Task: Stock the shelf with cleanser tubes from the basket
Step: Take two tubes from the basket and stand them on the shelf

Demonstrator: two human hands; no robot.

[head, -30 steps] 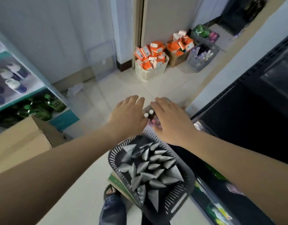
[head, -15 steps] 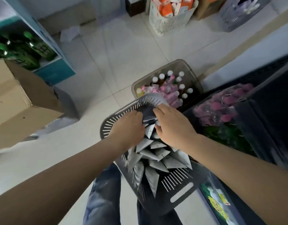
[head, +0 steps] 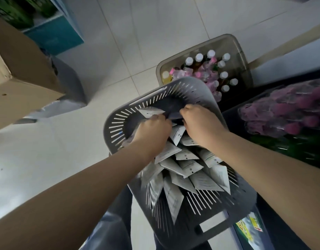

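A grey slotted basket [head: 119, 121] sits below me, packed with several white cleanser tubes [head: 190, 166] standing with their flat crimped ends up. Both hands are inside its far end. My left hand [head: 152, 132] has its fingers curled down among the tubes and grips some of them, with one tube [head: 150, 111] sticking out past its knuckles. My right hand [head: 200, 127] is curled over the tubes beside it and grips them too; its fingertips are hidden. The dark shelf [head: 264, 112] stands at my right.
A beige bin [head: 240, 51] of white-capped bottles and pink packs stands just beyond the basket. Pink wrapped packs [head: 285, 109] lie on the dark shelf at right. A cardboard box [head: 20, 73] and a teal shelf unit [head: 54, 35] are at left. White tiled floor lies between.
My view tipped down from the far floor onto the basket. Both hands dropped from above the bottle bin into the basket's far end and closed around tubes.
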